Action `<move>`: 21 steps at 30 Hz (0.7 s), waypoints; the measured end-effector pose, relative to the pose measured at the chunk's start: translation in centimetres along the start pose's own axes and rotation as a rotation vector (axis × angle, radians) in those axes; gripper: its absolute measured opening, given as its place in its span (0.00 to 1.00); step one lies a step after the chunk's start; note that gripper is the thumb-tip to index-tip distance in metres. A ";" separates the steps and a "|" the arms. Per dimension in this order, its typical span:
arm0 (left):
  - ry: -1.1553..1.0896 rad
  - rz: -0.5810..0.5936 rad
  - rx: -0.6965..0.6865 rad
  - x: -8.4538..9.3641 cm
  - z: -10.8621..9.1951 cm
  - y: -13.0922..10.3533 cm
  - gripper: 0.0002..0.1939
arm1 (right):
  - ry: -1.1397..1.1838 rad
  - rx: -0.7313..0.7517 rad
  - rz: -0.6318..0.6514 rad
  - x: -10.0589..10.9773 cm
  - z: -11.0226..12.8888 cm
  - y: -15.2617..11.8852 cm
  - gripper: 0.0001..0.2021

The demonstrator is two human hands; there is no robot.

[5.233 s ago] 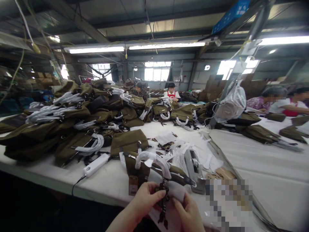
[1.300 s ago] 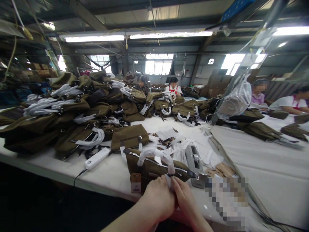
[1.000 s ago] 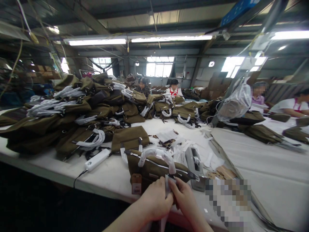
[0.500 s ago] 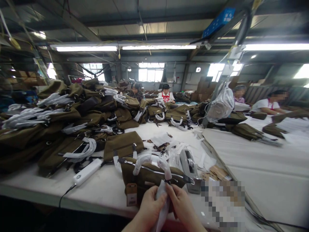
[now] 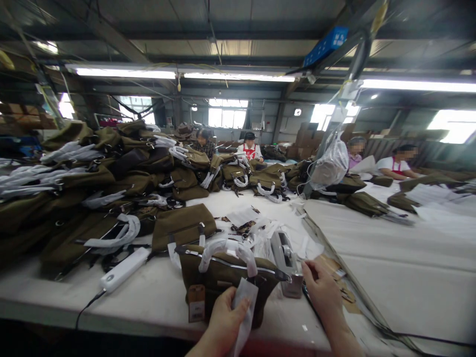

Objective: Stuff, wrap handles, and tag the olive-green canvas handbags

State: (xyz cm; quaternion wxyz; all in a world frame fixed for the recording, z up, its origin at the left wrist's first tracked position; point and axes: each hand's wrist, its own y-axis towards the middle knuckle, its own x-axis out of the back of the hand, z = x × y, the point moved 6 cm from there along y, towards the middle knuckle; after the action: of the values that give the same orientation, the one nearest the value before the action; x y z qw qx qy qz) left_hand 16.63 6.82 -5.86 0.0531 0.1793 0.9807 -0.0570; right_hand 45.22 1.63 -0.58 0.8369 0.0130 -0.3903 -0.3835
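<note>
An olive bag [image 5: 238, 275] stands upright at the table's front edge, its handles [image 5: 226, 248] wrapped in white material. A brown tag hangs at its left side. In front of the bag, my left hand [image 5: 226, 317] pinches a strip of white wrapping [image 5: 245, 302] between thumb and fingers. My right hand [image 5: 322, 285] is to the right, beside the end of the grey tape dispenser [image 5: 284, 253], its fingers curled together. Whatever those fingertips may hold is too small to make out.
Piled olive bags [image 5: 92, 193] cover the left side. A white corded device [image 5: 124, 270] lies left of the bag. Cardboard tags [image 5: 347, 297] lie beyond my right hand. Several people sit across the tables near a metal post.
My right hand has left the white strip and moved right to the tape dispenser. My left hand still holds the strip. The whole view has shifted slightly.
</note>
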 end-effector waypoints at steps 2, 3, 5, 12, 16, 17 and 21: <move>-0.006 0.019 0.001 -0.1 0.0 0.0 0.31 | -0.048 -0.023 0.056 -0.7 -2.5 1.7 0.23; -0.015 0.026 0.002 -0.2 0.1 0.0 0.31 | -0.043 -0.024 0.103 -1.3 -3.3 2.3 0.23; -0.030 0.013 0.002 -0.2 0.1 0.1 0.32 | -0.006 -0.013 0.172 -2.6 -4.3 2.8 0.24; -0.034 -0.046 -0.006 -0.1 0.5 0.4 0.36 | 0.107 0.004 0.197 -3.7 -4.3 2.9 0.24; -0.052 -0.033 0.006 -0.1 0.4 0.3 0.35 | 0.118 0.052 0.074 -2.7 -4.0 0.8 0.23; -0.054 -0.023 0.011 -0.1 0.3 0.3 0.34 | 0.114 0.056 0.031 -2.4 -4.1 0.0 0.23; -0.077 0.055 0.051 -0.4 -0.1 0.1 0.32 | 0.081 -0.017 0.047 -2.8 -6.0 -2.6 0.24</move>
State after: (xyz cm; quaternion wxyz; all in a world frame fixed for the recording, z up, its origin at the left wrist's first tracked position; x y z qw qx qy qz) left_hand 17.03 6.81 -5.71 0.0875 0.2050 0.9709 -0.0873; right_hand 46.45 -0.03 -7.38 0.8609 0.0122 -0.3530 -0.3662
